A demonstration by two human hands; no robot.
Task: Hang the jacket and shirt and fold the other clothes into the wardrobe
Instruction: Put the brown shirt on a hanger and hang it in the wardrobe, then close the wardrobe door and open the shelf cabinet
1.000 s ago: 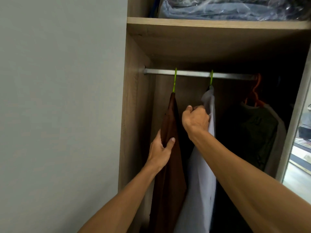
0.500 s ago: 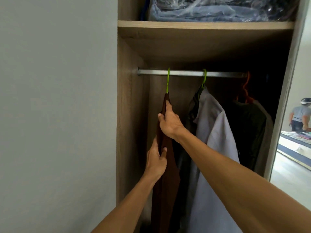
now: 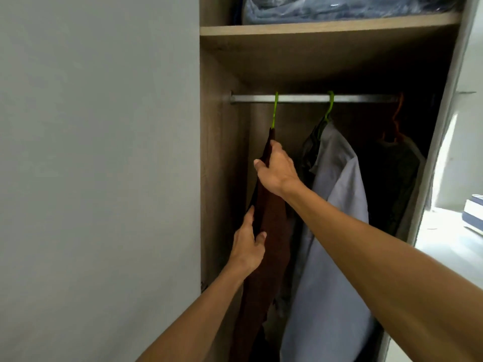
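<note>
While the brown jacket point(image 3: 269, 231) hangs from a green hanger point(image 3: 274, 111) at the left end of the wardrobe rail point(image 3: 308, 98), the right hand point(image 3: 275, 169) pinches its upper edge just below the hook. The left hand point(image 3: 248, 245) clasps the same garment lower down, thumb in front, fingers behind. Beside it, a grey-blue shirt point(image 3: 337, 231) hangs on a second green hanger point(image 3: 329, 105).

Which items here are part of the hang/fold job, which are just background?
In the job:
brown garment, held by both hands: left, right
grey shirt
two green hangers
rail

Background:
dark clothes on orange hanger
bagged bedding
top shelf
wall
</note>
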